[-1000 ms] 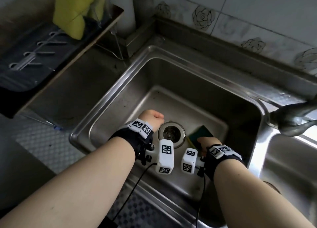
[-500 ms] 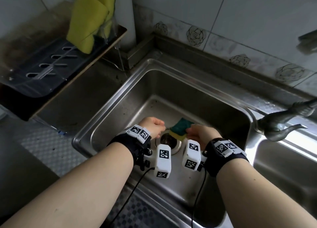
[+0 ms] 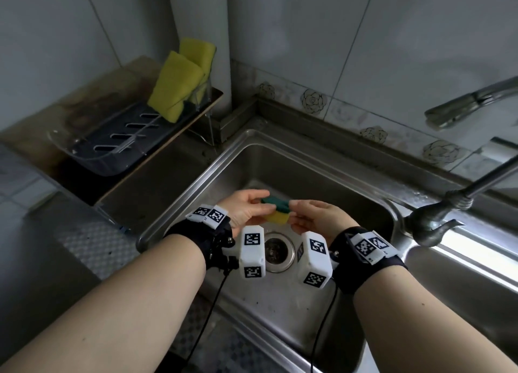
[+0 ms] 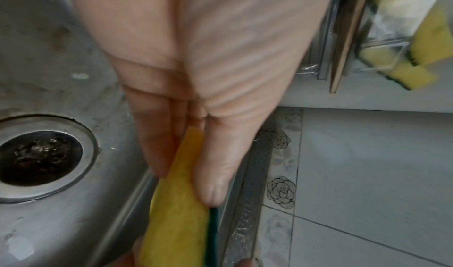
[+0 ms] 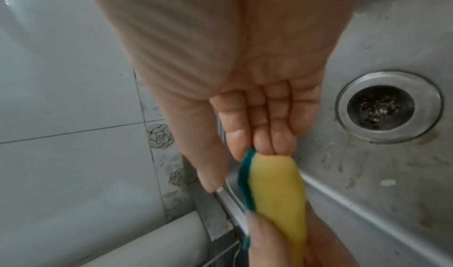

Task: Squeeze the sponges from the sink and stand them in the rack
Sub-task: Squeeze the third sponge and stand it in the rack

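Note:
A yellow sponge with a green scouring side (image 3: 277, 210) hangs in the air above the steel sink (image 3: 283, 299), held at both ends. My left hand (image 3: 246, 208) pinches its left end (image 4: 181, 203) between thumb and fingers. My right hand (image 3: 314, 215) pinches the right end (image 5: 272, 189) the same way. The sponge is bent and pressed thin between the two grips. Two yellow sponges (image 3: 179, 89) stand upright at the far end of the clear plastic rack (image 3: 92, 154), up on the shelf at the left.
The drain (image 3: 276, 249) lies right under my hands. A tap (image 3: 437, 221) juts over the sink's right rim, and a second spout (image 3: 471, 100) sticks out from the tiled wall. A patterned steel draining board (image 3: 92, 246) runs along the left.
My right hand picked the sponge off the sink floor and raised it. The left hand, a closed fist before, came in and took hold of its other end.

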